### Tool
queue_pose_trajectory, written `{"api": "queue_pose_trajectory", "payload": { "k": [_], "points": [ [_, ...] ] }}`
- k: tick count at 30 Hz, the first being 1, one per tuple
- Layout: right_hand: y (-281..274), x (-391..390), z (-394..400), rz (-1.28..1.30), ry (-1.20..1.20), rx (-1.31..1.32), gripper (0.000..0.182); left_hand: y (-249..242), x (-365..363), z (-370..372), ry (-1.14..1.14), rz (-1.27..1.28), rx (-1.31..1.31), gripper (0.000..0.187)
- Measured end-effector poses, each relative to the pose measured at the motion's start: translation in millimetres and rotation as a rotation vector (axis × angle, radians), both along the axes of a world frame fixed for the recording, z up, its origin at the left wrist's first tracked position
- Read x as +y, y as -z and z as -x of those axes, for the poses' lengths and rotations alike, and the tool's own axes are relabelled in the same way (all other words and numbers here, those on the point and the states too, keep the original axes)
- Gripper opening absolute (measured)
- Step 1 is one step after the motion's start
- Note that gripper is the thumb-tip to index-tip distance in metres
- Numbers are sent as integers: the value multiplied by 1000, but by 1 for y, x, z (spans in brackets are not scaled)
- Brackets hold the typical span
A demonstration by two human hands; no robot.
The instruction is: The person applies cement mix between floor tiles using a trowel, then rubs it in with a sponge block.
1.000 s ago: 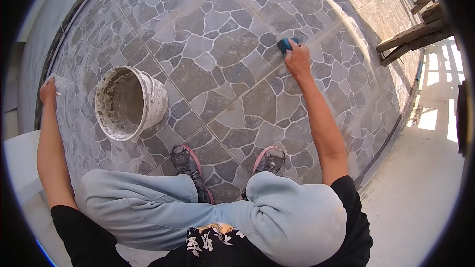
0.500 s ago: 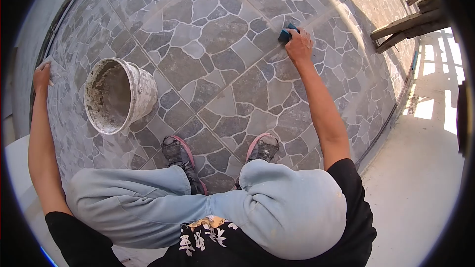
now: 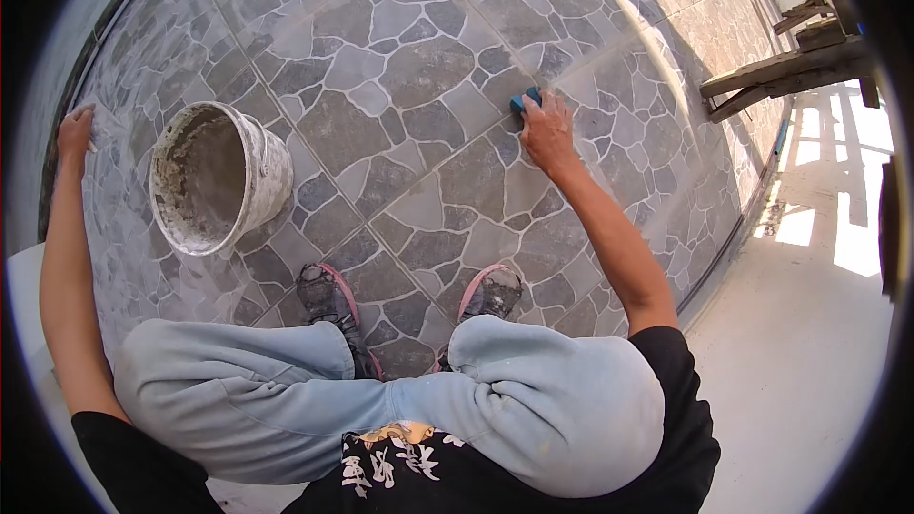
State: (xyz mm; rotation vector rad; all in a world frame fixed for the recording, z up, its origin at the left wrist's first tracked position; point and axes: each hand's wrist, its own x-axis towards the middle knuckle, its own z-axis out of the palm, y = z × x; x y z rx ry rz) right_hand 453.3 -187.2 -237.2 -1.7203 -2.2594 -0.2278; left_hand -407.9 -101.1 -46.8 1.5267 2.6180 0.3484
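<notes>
My right hand point(image 3: 547, 133) is closed around a small teal sponge point(image 3: 523, 100), pressed to the stone-patterned tile floor point(image 3: 428, 67) along a joint between tiles. Out at the far left, my left hand point(image 3: 76, 133) is closed near the wall's foot, with something whitish at its fingers that I cannot make out. Between the hands, nearer the left one, a white bucket point(image 3: 271, 171) smeared with grout leans toward me. Greyish material coats its inside.
My two shoes point(image 3: 490, 293) stand on the tiles in front of my bent knees. A rough wooden structure point(image 3: 790, 67) juts in at the upper right. Pale haze lies over the tiles at left, and a white surface point(image 3: 762, 352) borders the floor at right.
My right hand has drawn the sponge back toward me and a little left along the floor. The left hand stays by the wall. The view has shifted slightly.
</notes>
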Motion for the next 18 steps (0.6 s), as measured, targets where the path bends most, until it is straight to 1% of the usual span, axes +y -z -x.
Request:
{"api": "queue_pose_trajectory", "payload": {
  "k": [1,2,3,4,5,6,7,8,10,11,12,13,14,15,17,18],
  "points": [
    [-1,-9,7,-10,-17,-8,23,10,-2,9,33,-72,-28,39],
    [3,-18,13,55,-122,4,23,14,-4,15,69,-138,-48,40],
    [7,-25,17,129,-221,21,23,17,-4,21,59,-132,-44,40],
    [6,-8,1,89,-160,89,24,23,-1,24,60,-136,-54,40],
    [3,9,-10,61,20,66,24,29,1,24,60,-147,-68,40],
    [-4,26,-14,95,134,17,24,28,1,19,61,-145,-69,40],
    [-7,27,-17,136,258,-31,24,24,5,7,74,-78,-93,40],
    [-6,16,-9,129,262,-36,24,20,10,-5,80,-28,-120,40],
    [-1,-2,19,113,-46,-8,22,15,22,-22,86,-42,-86,40],
    [-2,8,17,98,-54,-13,22,15,27,-17,90,-40,-40,40],
    [-1,11,10,78,-91,36,20,16,32,-13,87,-39,-41,40],
    [0,4,1,72,-116,85,19,20,38,-12,149,-100,-24,41],
    [1,20,-14,72,46,93,31,22,33,-10,173,-131,-16,41],
    [6,28,-18,82,43,95,31,22,28,-14,197,-160,-6,41],
    [12,36,-23,-55,272,49,28,16,27,-26,148,-32,-62,42],
    [13,28,-6,-125,228,111,34,15,28,-27,153,-35,-63,42]
  ]
}}
